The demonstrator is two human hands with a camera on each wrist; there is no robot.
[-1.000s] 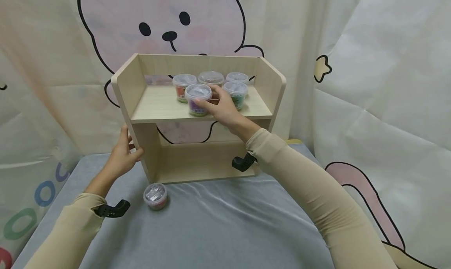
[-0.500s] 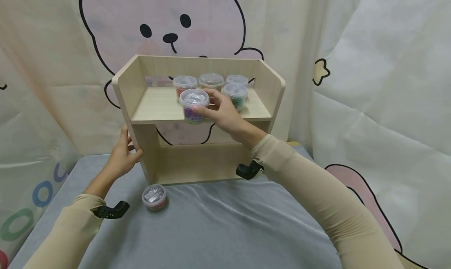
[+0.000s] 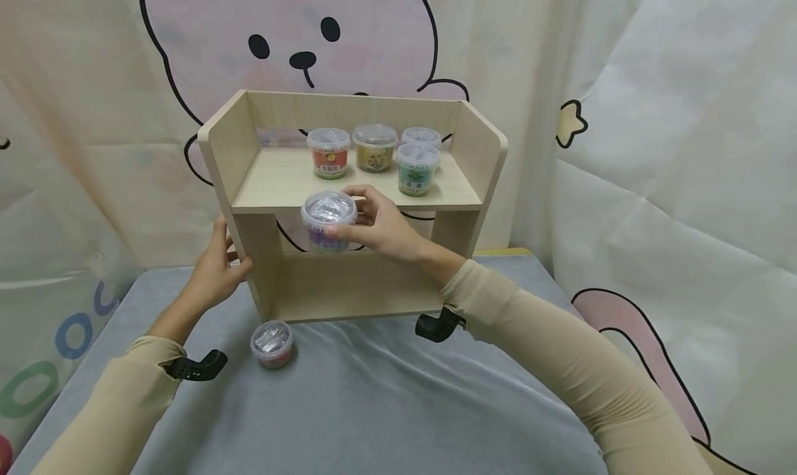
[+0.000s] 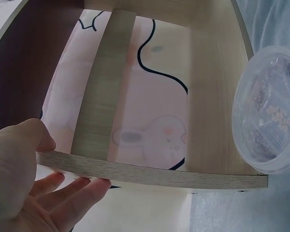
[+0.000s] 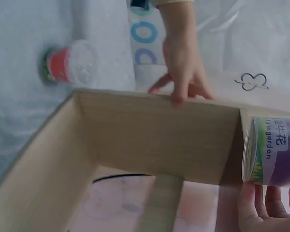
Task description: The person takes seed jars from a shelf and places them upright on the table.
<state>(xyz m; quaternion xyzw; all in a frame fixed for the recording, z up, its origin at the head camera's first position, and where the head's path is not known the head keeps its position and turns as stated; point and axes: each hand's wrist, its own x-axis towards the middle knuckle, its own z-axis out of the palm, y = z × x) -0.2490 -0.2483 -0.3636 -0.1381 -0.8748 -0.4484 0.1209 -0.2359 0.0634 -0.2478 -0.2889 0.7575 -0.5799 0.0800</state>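
Observation:
My right hand [image 3: 389, 229] holds a clear-lidded plastic cup [image 3: 328, 220] with a purple label, thumb in front and fingers behind. In the head view this cup overlaps the front edge of the upper board; the right wrist view shows its "little garden" print [image 5: 275, 152]. My left hand [image 3: 216, 271] grips the left side panel of a light wooden shelf [image 3: 255, 261]. In the left wrist view the thumb lies on the inner side of the panel edge [image 4: 150, 173], with the fingers on the outer side. A red-labelled cup [image 3: 272, 345] stands on the blue cloth by the shelf's front left corner.
On the upper board stand an orange-labelled cup [image 3: 328, 154], a yellow-labelled cup [image 3: 375, 148], a green-labelled cup [image 3: 418, 169] and another lidded cup [image 3: 421, 136] partly behind it. Blue cloth [image 3: 398, 399] covers the table. A printed curtain [image 3: 498, 60] hangs behind.
My right hand has lifted the purple-labelled cup off the upper board and brought it forward, down and slightly left. The left hand stays on the side panel.

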